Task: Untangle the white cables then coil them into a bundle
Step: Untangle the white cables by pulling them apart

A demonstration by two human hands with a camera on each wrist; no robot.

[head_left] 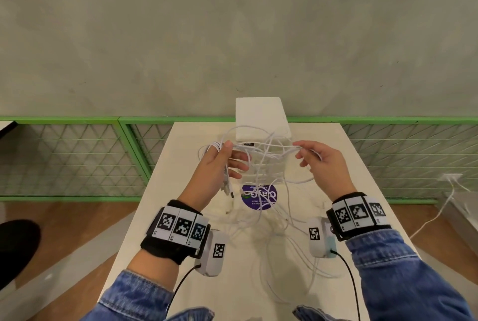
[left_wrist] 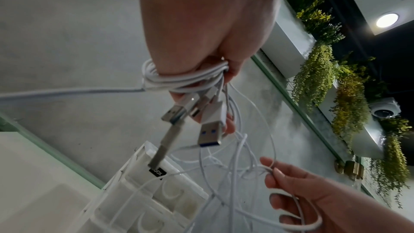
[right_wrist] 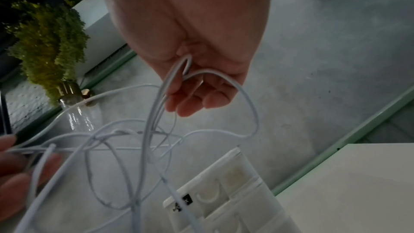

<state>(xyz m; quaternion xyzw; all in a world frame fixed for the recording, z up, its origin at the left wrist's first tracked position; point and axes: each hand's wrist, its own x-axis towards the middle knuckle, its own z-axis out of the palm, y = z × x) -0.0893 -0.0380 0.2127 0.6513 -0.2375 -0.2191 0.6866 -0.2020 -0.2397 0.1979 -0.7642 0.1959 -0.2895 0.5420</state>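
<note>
Tangled white cables [head_left: 269, 155] are stretched in the air between my two hands above the table [head_left: 323, 186]. More of their loops lie on the table near its front. My left hand [head_left: 222, 163] grips a wound bunch of cable with several USB plugs [left_wrist: 209, 128] hanging from it. My right hand [head_left: 314, 157] pinches a strand of white cable [right_wrist: 161, 95] between thumb and fingers, and a loop runs through its palm. In the left wrist view my right hand [left_wrist: 298, 189] holds strands at the lower right.
A white plastic drawer box [head_left: 261, 119] stands at the table's far edge, right behind the cables. A round purple sticker [head_left: 258, 195] is on the tabletop. Green mesh fencing [head_left: 72, 157] runs behind the table. A white cord [head_left: 437, 214] trails on the floor at right.
</note>
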